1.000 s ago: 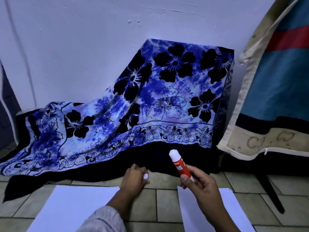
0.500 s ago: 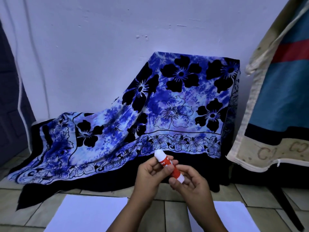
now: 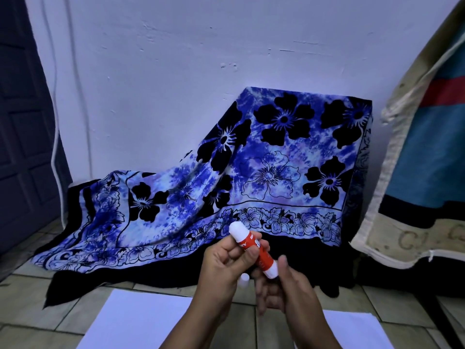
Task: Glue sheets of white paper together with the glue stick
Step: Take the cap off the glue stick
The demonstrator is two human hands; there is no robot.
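i see the red-and-white plastic glue stick [image 3: 264, 260] held above the tiled floor [image 3: 37, 306], long axis tilted: rounded white end up-left, white base down-right. the left hand [image 3: 226, 263] has its grip clamped round the red barrel; the right hand [image 3: 286, 290] pinches the base. the label lettering is too blurred to read. two white paper sheets [image 3: 141, 321] lie below.
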